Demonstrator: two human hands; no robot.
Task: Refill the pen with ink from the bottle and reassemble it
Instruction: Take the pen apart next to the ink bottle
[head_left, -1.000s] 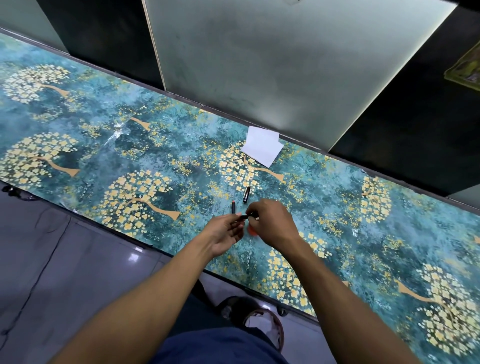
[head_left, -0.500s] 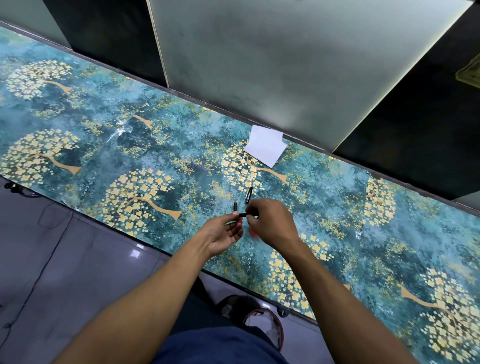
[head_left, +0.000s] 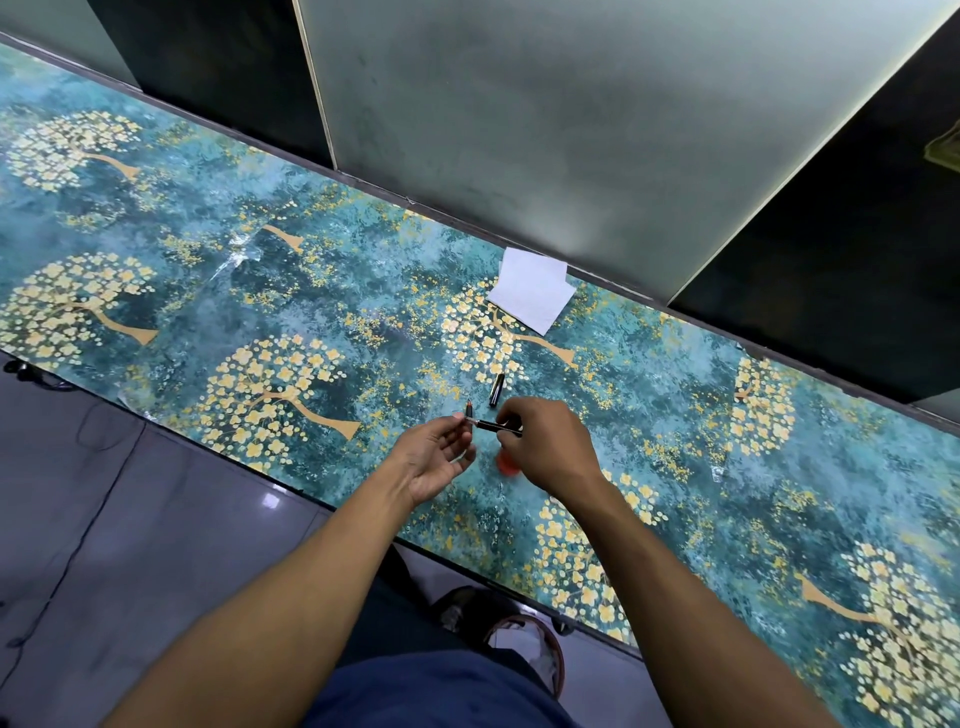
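Right hand pinches the dark pen barrel between fingertips, barrel roughly level, free end pointing left toward the other hand. Left hand is palm-up, fingers half curled, fingertips pinching a thin pen section with its reddish tip pointing up and far. The two parts meet or nearly meet end to end at the left fingertips; can't tell if they actually touch. Both hands hover just above the table, near its near edge.

Under the right hand, a red-orange object shows between wrist and fingers, mostly hidden and blurred; could be the ink bottle, can't confirm.

Just far of the hands, a short black pen cap lies flat on the table, apart from both hands, long axis running near-to-far with a slight tilt.

Farther still, close to the table's far edge, a folded white paper lies flat, well apart from the pen parts.

Table surface is teal with a gold tree pattern. Far side is backed by pale panels with dark gaps between. Near side: grey floor, a thin black cable across it at left, the person's dark blue clothing at the bottom, and a sandalled foot under the table's edge.
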